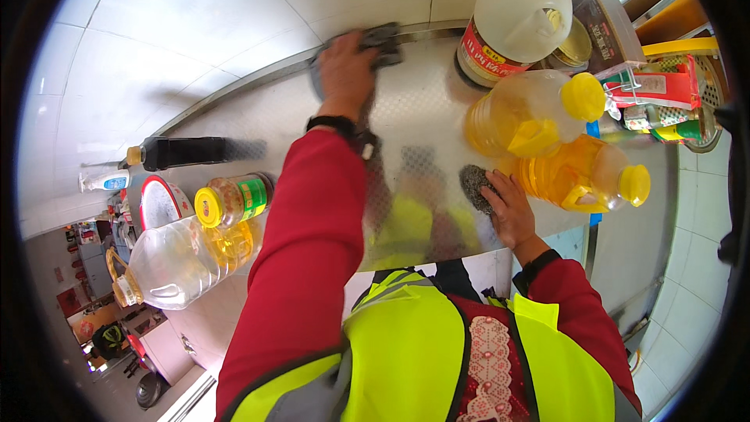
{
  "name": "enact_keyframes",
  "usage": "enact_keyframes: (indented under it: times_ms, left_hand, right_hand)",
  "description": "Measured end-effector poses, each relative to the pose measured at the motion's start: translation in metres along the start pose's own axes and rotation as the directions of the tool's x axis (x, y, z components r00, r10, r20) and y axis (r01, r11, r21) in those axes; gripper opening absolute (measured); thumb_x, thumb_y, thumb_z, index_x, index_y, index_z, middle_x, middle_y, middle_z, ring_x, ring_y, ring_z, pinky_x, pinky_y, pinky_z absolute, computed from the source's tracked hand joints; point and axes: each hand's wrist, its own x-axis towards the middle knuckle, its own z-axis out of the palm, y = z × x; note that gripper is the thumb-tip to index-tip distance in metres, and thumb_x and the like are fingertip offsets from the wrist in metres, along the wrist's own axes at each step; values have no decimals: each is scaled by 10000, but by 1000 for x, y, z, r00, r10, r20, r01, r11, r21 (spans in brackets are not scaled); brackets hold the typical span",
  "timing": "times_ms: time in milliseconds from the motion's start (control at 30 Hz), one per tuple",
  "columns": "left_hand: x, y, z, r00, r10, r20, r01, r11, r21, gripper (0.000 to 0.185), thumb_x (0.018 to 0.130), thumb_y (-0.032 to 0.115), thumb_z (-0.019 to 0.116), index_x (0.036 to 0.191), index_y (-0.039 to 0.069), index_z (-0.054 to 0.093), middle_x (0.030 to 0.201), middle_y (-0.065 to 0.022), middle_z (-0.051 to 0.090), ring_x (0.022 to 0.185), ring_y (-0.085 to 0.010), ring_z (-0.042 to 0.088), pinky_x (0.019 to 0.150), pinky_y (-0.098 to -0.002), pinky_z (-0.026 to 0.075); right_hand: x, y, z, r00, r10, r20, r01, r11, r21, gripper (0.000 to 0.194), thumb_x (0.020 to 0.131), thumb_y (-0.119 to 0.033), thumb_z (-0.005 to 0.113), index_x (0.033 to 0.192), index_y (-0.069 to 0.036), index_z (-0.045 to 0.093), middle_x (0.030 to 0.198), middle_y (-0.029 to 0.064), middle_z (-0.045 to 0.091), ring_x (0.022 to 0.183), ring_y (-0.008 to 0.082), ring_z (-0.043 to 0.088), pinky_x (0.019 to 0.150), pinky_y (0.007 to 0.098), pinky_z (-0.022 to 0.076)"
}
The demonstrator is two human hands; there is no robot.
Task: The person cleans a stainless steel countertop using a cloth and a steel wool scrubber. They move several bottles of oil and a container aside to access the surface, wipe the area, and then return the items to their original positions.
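Observation:
My left hand point(347, 73) reaches to the back of the stainless steel counter point(410, 99) and presses a dark grey cloth point(384, 44) against the raised rear edge by the tiled wall. Nearer my body, my right hand point(511, 208) holds a steel wool scourer point(477, 189) on the counter's surface. Just right of that hand stands an oil bottle with a yellow cap point(562, 170). Behind it is a second, partly filled oil bottle point(515, 111). A large white plastic jug with a red cap point(515, 17) stands by the wall.
To the left stand a dark sauce bottle point(181, 153), a jar with a yellow lid point(234, 199), a red-rimmed bowl point(163, 202) and a large clear oil bottle point(176, 264). At the right are a boxed item point(606, 32), a red packet point(659, 91) and small seasoning containers.

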Motion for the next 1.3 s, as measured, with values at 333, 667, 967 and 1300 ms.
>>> enact_keyframes:
  times_ms: [333,667,967,1300]
  left_hand:
    - [-30,-81,-8,843,-490,-220,524,840,137,214,753,100,618,910,64,758,1350,-183,543,1249,-388,461,1006,-462,422]
    - [36,84,39,972,206,-111,-227,945,-236,219,905,179,540,923,33,702,1298,-139,552,1218,-347,483,986,-481,411]
    - [-51,-73,-29,766,-642,-20,635,752,176,228,895,225,582,986,108,755,1174,-152,628,1116,-354,581,930,-452,490]
    - [-15,100,26,970,242,-11,-237,935,-263,323,806,236,683,1095,99,719,1203,-153,646,1120,-342,599,922,-453,491]
  right_hand:
    - [-2,0,0,1000,20,12,-20,1000,-20,446,782,-34,641,1214,-138,610,1439,84,509,1347,290,463,1134,486,345]
    - [1,-2,-1,1000,10,30,-10,1000,-2,481,750,-8,648,1215,-123,605,1434,103,511,1338,310,474,1124,501,346]
    - [0,0,0,1000,18,-13,-18,1000,5,458,762,-8,646,1201,-130,612,1430,89,515,1330,300,481,1120,500,353]
    - [0,2,1,1000,-5,5,5,1000,-23,497,763,-13,656,1242,-126,582,1446,98,495,1341,310,465,1119,496,358]
